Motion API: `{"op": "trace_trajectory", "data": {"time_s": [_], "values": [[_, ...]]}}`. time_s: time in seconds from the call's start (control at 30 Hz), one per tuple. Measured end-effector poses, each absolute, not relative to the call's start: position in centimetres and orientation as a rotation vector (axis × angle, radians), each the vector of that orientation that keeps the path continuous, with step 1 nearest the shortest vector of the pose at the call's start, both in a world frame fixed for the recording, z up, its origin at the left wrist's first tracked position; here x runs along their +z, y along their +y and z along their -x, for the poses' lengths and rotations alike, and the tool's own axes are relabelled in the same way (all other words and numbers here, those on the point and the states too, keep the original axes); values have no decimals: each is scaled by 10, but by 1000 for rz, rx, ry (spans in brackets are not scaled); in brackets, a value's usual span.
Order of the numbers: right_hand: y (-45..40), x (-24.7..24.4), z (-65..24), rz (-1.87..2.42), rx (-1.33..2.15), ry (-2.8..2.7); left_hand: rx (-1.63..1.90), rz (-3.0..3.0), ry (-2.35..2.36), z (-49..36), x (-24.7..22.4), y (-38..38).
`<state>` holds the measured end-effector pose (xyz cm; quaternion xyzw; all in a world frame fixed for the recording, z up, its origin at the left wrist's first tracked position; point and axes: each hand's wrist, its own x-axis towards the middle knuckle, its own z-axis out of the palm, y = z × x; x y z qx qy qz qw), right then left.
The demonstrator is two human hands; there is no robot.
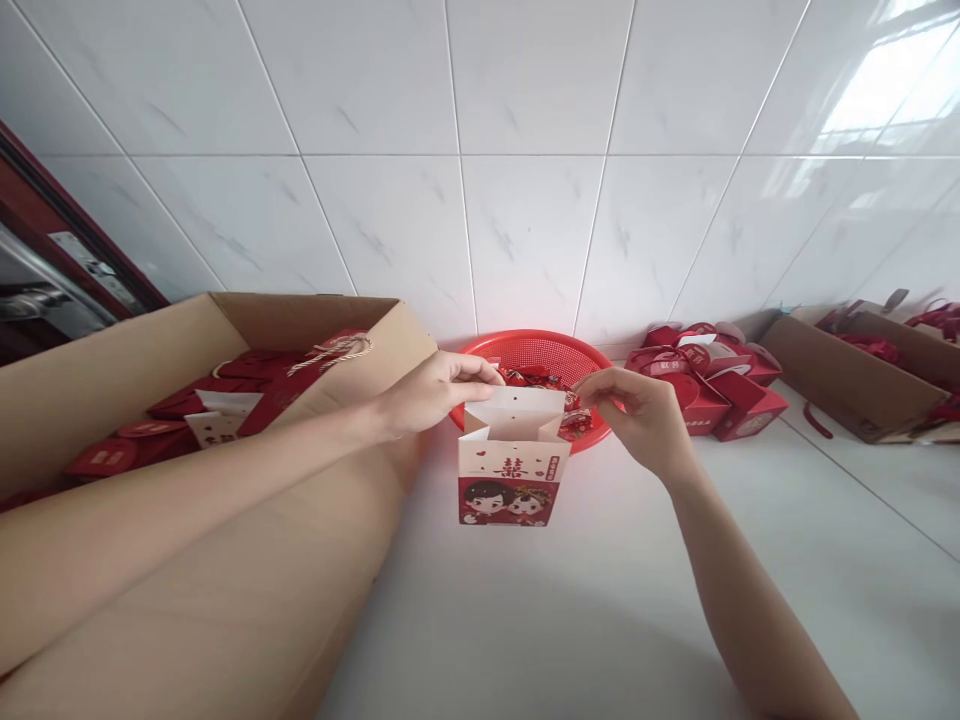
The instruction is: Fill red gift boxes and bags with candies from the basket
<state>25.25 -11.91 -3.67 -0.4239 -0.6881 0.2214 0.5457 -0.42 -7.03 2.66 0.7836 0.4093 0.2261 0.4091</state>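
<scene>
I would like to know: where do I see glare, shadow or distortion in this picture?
Head view: bright glare on the white wall tiles at upper right; head view: soft shadow on the pale surface below the paper gift bag; head view: tile joints fan outward, suggesting wide-angle distortion.

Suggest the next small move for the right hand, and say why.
Perhaps the right hand should bring a wrapped piece from the red basket to the paper bag: the bag's mouth is open, the left hand is at its top edge, and the right is beside the basket's contents.
</scene>
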Motion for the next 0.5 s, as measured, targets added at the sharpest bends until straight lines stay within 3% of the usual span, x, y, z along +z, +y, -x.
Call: {"op": "trace_trajectory", "data": {"time_s": [0.2, 0.5], "values": [[-118, -36, -244, 889, 881, -1618, 672, -1824, 997, 4, 30, -69], [-120, -36, -236, 923, 858, -1512, 727, -1752, 1004, 4, 28, -68]]}}
